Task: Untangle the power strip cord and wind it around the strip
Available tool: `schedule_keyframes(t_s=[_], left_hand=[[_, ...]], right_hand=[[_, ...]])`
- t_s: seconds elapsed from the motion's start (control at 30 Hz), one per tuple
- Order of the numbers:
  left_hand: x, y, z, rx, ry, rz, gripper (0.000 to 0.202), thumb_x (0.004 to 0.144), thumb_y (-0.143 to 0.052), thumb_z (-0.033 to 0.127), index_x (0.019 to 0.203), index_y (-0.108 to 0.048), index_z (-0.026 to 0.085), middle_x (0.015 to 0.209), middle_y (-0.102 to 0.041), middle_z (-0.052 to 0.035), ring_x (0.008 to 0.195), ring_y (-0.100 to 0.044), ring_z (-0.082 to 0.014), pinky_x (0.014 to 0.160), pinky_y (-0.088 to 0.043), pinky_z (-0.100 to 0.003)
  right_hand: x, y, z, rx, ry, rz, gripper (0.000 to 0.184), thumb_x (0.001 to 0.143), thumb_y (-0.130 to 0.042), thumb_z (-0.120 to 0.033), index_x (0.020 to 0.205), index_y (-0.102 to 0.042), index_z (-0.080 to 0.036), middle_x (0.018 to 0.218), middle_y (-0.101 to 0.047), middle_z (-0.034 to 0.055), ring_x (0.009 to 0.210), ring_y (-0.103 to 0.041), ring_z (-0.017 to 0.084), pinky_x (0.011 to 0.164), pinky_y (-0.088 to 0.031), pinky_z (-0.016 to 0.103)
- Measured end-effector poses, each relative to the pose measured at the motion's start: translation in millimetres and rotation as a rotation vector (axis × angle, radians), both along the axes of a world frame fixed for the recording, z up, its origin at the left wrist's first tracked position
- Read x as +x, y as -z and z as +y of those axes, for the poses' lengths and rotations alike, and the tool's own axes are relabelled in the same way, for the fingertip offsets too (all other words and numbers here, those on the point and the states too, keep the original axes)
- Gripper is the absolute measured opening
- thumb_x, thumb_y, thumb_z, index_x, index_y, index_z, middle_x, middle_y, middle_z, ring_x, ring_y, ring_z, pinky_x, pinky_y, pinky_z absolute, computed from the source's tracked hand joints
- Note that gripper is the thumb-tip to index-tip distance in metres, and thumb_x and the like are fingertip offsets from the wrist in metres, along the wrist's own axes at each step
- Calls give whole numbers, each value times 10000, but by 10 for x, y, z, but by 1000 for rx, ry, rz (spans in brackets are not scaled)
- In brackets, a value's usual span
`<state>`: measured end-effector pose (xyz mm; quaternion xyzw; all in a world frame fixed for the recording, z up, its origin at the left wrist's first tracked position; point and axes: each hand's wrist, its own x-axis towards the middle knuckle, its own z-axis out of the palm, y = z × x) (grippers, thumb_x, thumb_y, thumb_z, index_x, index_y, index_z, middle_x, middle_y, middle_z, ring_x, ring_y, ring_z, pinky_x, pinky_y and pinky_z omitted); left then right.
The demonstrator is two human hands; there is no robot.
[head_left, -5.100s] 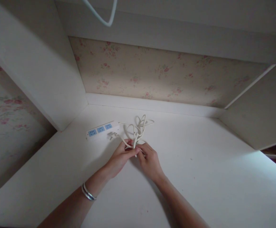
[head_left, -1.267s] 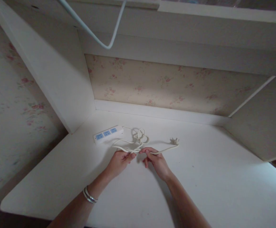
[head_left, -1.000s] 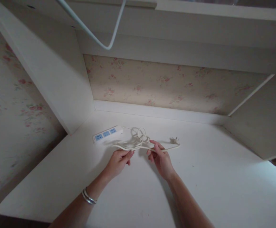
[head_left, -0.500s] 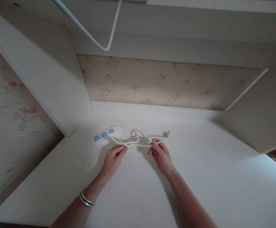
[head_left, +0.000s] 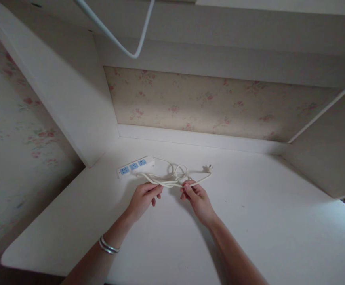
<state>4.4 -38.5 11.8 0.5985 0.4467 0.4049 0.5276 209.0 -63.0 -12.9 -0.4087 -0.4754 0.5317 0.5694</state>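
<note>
A white power strip [head_left: 134, 165] with blue socket faces lies at a slant on the white desk, left of centre. Its pale power cord [head_left: 180, 169] runs off the right end and is gathered in loose loops. My left hand [head_left: 142, 198] pinches the bundled cord between thumb and fingers, just in front of the strip. To the right, my right hand [head_left: 198, 200] also grips the cord, closed on the length that leads to the plug [head_left: 208, 168]. That plug rests beyond my right hand with its prongs pointing up and away.
The desk [head_left: 267, 233] has a raised back edge [head_left: 202, 139] against floral wallpaper [head_left: 184, 103]. Upright panels [head_left: 62, 91] flank it on both sides. Overhead are a shelf board [head_left: 249, 63] and a bent pale rod [head_left: 134, 54] hanging down.
My right hand has slid left along the cord, closer to my left hand, and its fingers have closed on it. The view has shifted slightly; the power strip stays in place.
</note>
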Motion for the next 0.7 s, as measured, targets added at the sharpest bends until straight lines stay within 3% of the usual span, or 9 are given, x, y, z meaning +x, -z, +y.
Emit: schedule_keyframes(t_s=[0.1,0.2,0.27,0.43,0.5,0.6,0.7], left_hand=[[-31,-30,-6,-25,66,-25,292,814,-576,382,796,-703,119,800,-678,-80,704,-602,-164,523,-511,-235],[-32,7,4,-6,123,11,287,844,-493,306,920,-710,134,1043,-675,-118,905,-622,-225,564,-566,-283],[-28,57,19,92,148,103,315,859,-428,229,996,-703,162,1144,-649,-105,945,-623,-221,607,-577,-305],[-14,82,35,595,153,429,323,886,-432,149,1051,-698,232,1076,-692,-57,1056,-590,-198,977,-447,-402],[-4,44,18,695,167,519,271,898,-479,202,1073,-681,248,1056,-699,-46,1023,-603,-195,957,-448,-383],[7,13,-13,722,169,627,192,893,-534,267,996,-696,262,973,-718,-25,914,-639,-185,846,-488,-331],[3,43,-21,749,119,684,178,893,-544,290,942,-713,272,929,-731,-17,872,-658,-183,804,-499,-314]], right_hand=[[-28,-15,-13,25,-23,-58,252,877,-567,-437,890,-589,-187,756,-584,-6,607,-521,100,623,-398,252],[-85,-25,-34,33,-62,-112,272,874,-563,-451,870,-581,-180,706,-571,-13,595,-505,102,606,-384,249],[-130,-21,-50,29,-90,-143,288,868,-565,-462,873,-584,-175,660,-560,-19,581,-490,103,579,-365,245],[-212,13,-58,16,-62,-166,303,851,-585,-467,894,-602,-168,610,-554,-25,553,-470,100,535,-337,237],[-233,24,-50,5,-48,-159,298,835,-607,-462,879,-614,-167,602,-546,-31,536,-463,94,516,-331,230],[-251,13,-35,-28,-58,-88,267,792,-673,-427,824,-633,-165,583,-527,-41,510,-441,80,488,-317,219],[-216,-46,-6,-72,-28,191,223,783,-700,-377,875,-643,-183,513,-462,-75,454,-374,59,469,-305,203]])
